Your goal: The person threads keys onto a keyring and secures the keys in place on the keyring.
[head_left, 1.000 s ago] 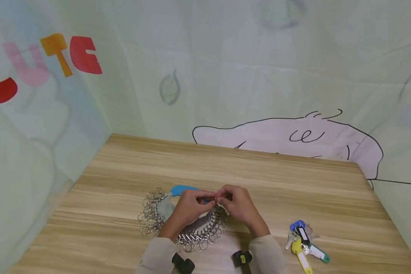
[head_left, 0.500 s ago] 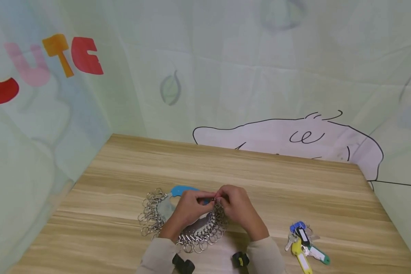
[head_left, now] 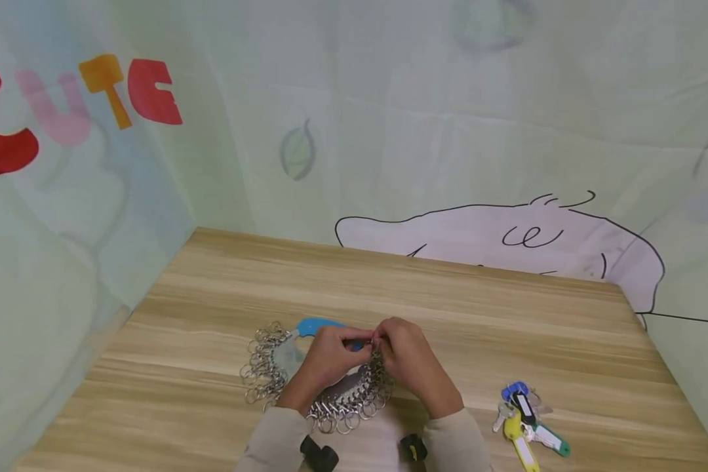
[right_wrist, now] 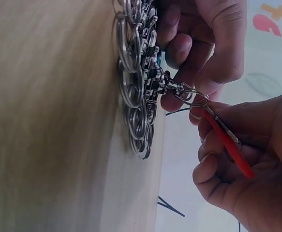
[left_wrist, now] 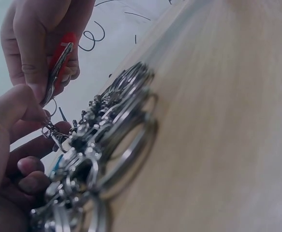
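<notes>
At the right end of the ring bunch (head_left: 335, 412), the left hand (head_left: 324, 359) pinched a clasp (right_wrist: 175, 87) and the right hand (head_left: 412, 351) gripped a red tag (right_wrist: 229, 145); a slack pinch could have let the tag's thin ring (right_wrist: 200, 103) slip, dropping the tag onto the bunch.

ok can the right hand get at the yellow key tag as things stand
Probably: nothing shows between the right hand and the yellow key tag, off to its right. But it's holding a red tag, so it'd likely need to let go first.
</notes>
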{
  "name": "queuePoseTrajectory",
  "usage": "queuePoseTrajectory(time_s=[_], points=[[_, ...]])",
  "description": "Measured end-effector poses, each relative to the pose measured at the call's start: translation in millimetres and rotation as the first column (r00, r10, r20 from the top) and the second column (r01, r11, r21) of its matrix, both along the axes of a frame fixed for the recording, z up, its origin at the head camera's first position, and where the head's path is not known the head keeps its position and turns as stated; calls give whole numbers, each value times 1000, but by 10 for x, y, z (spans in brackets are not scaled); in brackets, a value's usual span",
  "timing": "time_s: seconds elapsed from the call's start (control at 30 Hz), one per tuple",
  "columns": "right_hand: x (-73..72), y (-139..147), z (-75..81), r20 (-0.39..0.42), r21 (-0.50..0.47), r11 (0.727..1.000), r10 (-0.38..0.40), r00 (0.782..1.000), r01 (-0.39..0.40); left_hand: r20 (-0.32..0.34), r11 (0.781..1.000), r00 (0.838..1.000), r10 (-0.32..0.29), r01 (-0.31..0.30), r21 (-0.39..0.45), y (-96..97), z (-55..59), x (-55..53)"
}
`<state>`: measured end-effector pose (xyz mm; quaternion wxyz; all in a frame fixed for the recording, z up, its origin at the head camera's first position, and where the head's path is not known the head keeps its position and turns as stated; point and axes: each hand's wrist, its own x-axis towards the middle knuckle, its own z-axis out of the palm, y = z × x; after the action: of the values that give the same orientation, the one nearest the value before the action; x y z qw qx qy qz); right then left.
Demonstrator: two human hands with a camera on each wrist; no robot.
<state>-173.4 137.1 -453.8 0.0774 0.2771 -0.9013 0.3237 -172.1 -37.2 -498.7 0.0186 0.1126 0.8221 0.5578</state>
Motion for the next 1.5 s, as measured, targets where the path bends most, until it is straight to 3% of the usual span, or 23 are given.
queuePoseTrajectory(time_s=[0.37,0.53,0.7,0.83,0.93,1.07,1.27,1.5], points=[[33,-18,73,-17,26,999,-22,1000,23,-11,999,1000,18,-18,-29,19,26,-3],[16,33,72,50,-26,1000,0,999,1,-40,998,999,-24,22,-62,-6,17,5],[0,110,88,133,-90,996,22,991,-10,-28,995,997,-71,68,-70,-22,3,7],[-5,128,108,217,-148,989,46,975,-13,-31,996,997,-76,75,-49,-20,2,8],[-5,128,110,331,-238,971,91,939,-11,-43,997,996,-73,72,-33,-14,3,7],[-3,141,98,377,-262,965,109,920,-7,-51,997,996,-69,67,-38,-8,8,10],[-20,158,70,281,-153,988,35,959,9,-36,998,997,-63,62,-24,-5,13,22],[-28,136,68,219,-151,984,-63,974,98,-50,997,996,-80,80,1,-8,11,3]])
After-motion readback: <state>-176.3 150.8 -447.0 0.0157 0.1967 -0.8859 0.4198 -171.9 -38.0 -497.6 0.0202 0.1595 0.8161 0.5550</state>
